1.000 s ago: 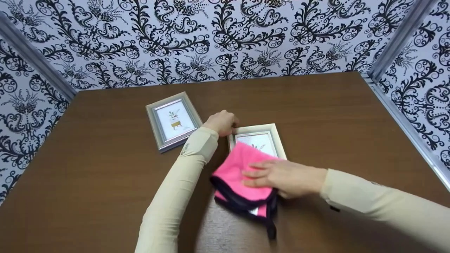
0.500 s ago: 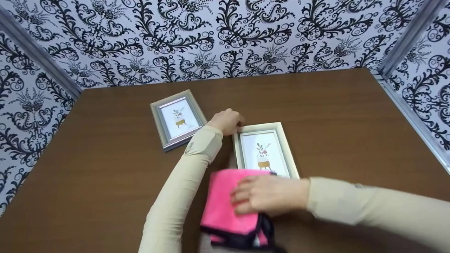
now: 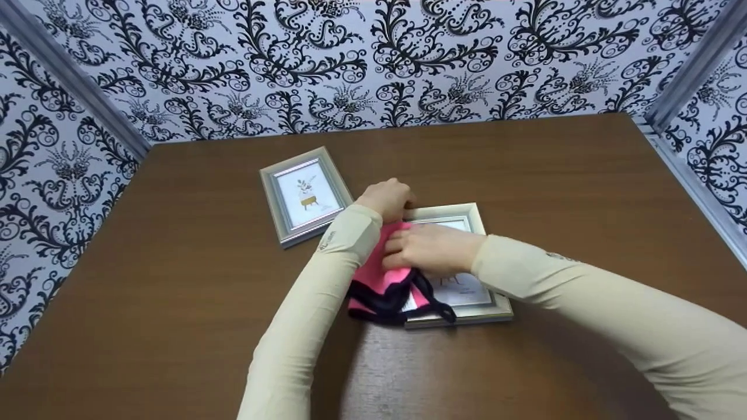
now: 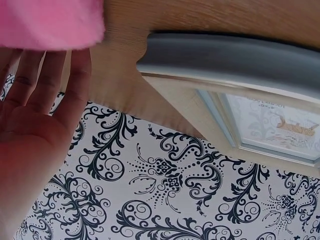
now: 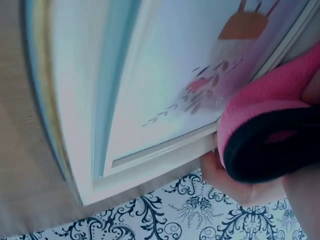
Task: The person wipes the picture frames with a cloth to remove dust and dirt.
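Observation:
A cream picture frame (image 3: 485, 227) with a plant-pot print lies flat, partly covered by a pink cloth (image 3: 373, 268) with black edging and a loop. My right hand (image 3: 429, 248) holds the cloth against the frame's left side; its thumb is hidden in the head view. At the frame's far left corner rests my left hand (image 3: 388, 198). The left wrist view shows this left hand (image 4: 42, 105) with nearly straight fingers, their tips behind the cloth (image 4: 50, 22). In the right wrist view the cloth (image 5: 270, 100) curls over the frame's edge.
A second, grey-beige picture frame (image 3: 306, 192) lies tilted to the left of my left hand, with a similar print. The brown wooden table (image 3: 175, 280) meets patterned walls (image 3: 327, 70) at the back and sides.
My right hand drew the cloth toward me past the frame's near edge, then moved it back up and left over the frame. My left hand stays at the corner.

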A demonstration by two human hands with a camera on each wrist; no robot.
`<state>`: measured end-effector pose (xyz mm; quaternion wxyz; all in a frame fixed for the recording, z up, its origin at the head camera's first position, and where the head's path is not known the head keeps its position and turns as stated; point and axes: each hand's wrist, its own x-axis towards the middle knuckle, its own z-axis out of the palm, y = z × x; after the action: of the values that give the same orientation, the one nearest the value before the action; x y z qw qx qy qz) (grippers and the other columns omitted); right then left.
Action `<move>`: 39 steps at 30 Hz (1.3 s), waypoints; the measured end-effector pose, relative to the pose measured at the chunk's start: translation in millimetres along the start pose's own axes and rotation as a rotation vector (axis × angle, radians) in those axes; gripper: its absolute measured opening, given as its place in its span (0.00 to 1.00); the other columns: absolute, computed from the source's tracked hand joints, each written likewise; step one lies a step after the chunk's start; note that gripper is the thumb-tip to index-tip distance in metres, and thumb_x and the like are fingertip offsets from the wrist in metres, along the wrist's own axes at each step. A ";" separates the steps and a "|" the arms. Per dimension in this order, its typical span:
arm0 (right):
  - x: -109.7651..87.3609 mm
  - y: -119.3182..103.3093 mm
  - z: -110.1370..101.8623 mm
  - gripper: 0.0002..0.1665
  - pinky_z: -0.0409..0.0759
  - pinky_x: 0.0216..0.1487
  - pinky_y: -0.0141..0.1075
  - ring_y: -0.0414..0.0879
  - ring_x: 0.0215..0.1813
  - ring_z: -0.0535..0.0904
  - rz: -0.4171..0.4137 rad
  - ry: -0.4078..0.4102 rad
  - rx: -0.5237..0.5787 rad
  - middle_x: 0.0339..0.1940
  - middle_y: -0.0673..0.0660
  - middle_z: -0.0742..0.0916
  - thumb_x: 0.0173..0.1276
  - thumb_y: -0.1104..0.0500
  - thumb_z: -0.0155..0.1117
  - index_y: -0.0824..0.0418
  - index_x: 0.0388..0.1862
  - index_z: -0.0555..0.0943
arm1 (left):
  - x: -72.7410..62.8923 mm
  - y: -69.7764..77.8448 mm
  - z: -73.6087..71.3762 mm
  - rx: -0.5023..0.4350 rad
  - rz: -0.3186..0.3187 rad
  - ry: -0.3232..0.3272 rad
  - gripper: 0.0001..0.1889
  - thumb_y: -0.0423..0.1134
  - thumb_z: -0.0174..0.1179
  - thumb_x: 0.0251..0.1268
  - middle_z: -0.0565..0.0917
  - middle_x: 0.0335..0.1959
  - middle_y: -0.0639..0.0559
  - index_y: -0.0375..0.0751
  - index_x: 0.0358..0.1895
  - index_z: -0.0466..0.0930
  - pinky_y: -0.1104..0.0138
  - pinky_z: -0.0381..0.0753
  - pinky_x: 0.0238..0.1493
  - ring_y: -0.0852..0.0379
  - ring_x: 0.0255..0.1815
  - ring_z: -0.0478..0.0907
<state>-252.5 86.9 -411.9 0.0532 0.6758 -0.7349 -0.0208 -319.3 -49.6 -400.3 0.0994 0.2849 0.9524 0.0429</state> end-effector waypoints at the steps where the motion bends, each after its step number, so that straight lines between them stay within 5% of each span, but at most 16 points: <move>1: 0.3 -0.5 0.7 0.21 0.71 0.60 0.40 0.48 0.51 0.77 -0.006 0.000 0.001 0.44 0.54 0.84 0.51 0.67 0.68 0.57 0.47 0.82 | 0.2 -0.3 0.6 -0.005 0.000 0.000 0.07 0.31 0.60 0.60 0.84 0.40 0.47 0.45 0.35 0.86 0.53 0.79 0.42 0.48 0.43 0.79; 9: -5.7 -40.8 -5.0 0.23 0.73 0.58 0.36 0.48 0.54 0.76 -0.100 -0.009 0.016 0.48 0.52 0.83 0.47 0.63 0.72 0.52 0.46 0.82 | -0.2 -4.9 2.6 0.007 0.002 -0.004 0.05 0.33 0.60 0.61 0.83 0.38 0.46 0.45 0.34 0.85 0.53 0.79 0.42 0.49 0.42 0.77; 16: -11.3 -72.1 -10.6 0.25 0.67 0.65 0.36 0.47 0.57 0.75 -0.202 0.011 -0.016 0.49 0.49 0.82 0.44 0.65 0.71 0.49 0.45 0.82 | -2.3 -7.5 0.3 0.013 0.017 -0.003 0.03 0.35 0.61 0.61 0.81 0.34 0.47 0.43 0.32 0.83 0.53 0.78 0.39 0.51 0.35 0.74; 26: 2.1 -32.1 -7.7 0.23 0.75 0.56 0.36 0.46 0.57 0.77 -0.032 -0.068 0.030 0.51 0.52 0.84 0.54 0.69 0.69 0.52 0.49 0.83 | -1.0 -3.8 -3.5 0.029 0.011 -0.019 0.04 0.36 0.61 0.63 0.82 0.35 0.46 0.42 0.33 0.84 0.53 0.79 0.41 0.49 0.38 0.76; 32: 5.1 3.0 -1.7 0.16 0.74 0.55 0.38 0.49 0.50 0.78 0.044 -0.001 0.015 0.44 0.54 0.84 0.57 0.71 0.64 0.57 0.43 0.82 | 0.4 -0.6 -0.8 0.007 -0.001 0.001 0.06 0.31 0.58 0.63 0.84 0.37 0.46 0.45 0.32 0.84 0.52 0.79 0.40 0.47 0.39 0.79; 39: -2.6 -11.8 -1.9 0.19 0.73 0.57 0.37 0.49 0.51 0.77 0.019 0.023 0.016 0.45 0.54 0.84 0.53 0.69 0.68 0.56 0.45 0.83 | -0.6 0.4 6.4 0.016 -0.010 0.023 0.09 0.31 0.58 0.62 0.84 0.41 0.47 0.47 0.36 0.86 0.53 0.80 0.41 0.48 0.42 0.80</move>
<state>-240.4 88.6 -411.3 0.0562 0.6692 -0.7409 -0.0068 -317.2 -49.5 -406.3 0.0863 0.2803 0.9553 0.0379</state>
